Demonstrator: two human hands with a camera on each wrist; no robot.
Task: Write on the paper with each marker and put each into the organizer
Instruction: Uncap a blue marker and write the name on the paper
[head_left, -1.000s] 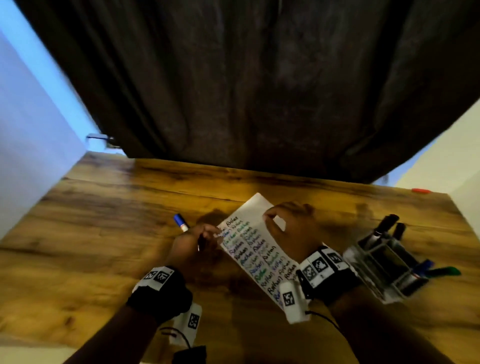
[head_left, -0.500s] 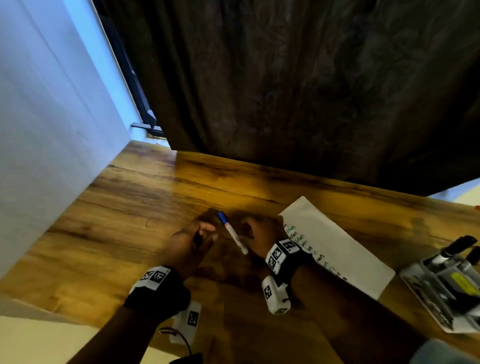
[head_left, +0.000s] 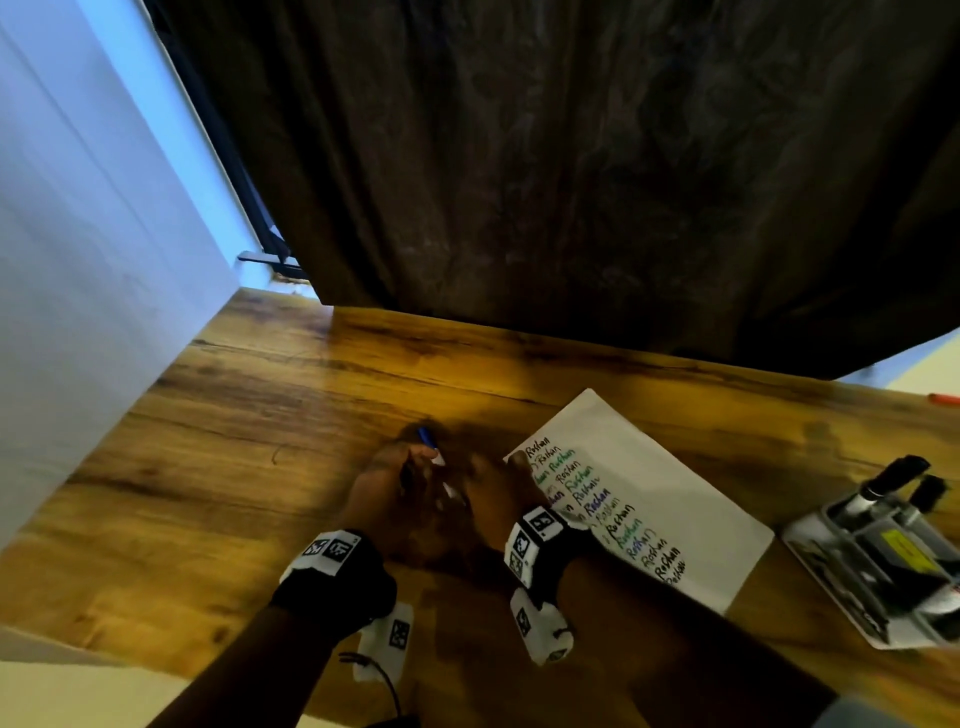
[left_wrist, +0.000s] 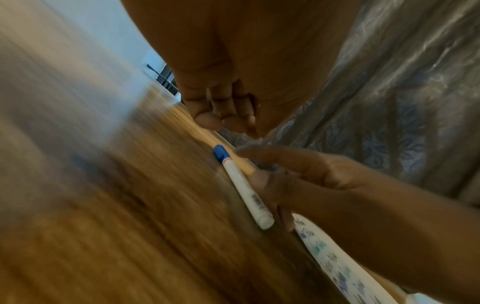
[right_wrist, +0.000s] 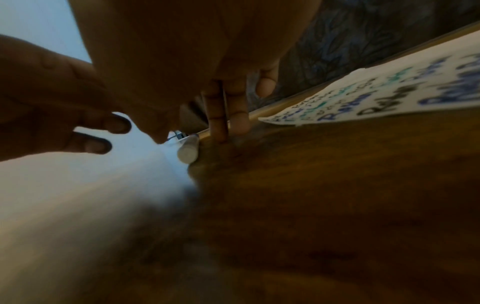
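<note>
While the white marker with a blue cap (left_wrist: 240, 185) lies on the brown wood-grain table (head_left: 218, 467), both hands sit close around it, just left of the white sheet of paper (head_left: 660, 483) covered in rows of black, blue and green handwriting. In the left wrist view the marker's white barrel rests flat on the wood with its blue cap pointing away toward the dark curtain (head_left: 571, 182). The right hand (head_left: 493, 499) reaches in from the paper side, fingers straightened toward the barrel; its fingertips (right_wrist: 221, 127) come down at the table right beside the marker's butt end, apparently touching it, though blur makes the contact hard to confirm. The left hand (head_left: 384, 493) hovers on the marker's other side with its fingers curled loosely inward (the head view shows something thin and dark at the thumb, too smeared to name), so whether it grips anything cannot be told. Well to the right, the clear plastic desk organizer (head_left: 878, 566) stands on the table with two black-capped markers (head_left: 893, 478) upright in its far compartment. A white wall (head_left: 78, 312) borders the table on the left.
</note>
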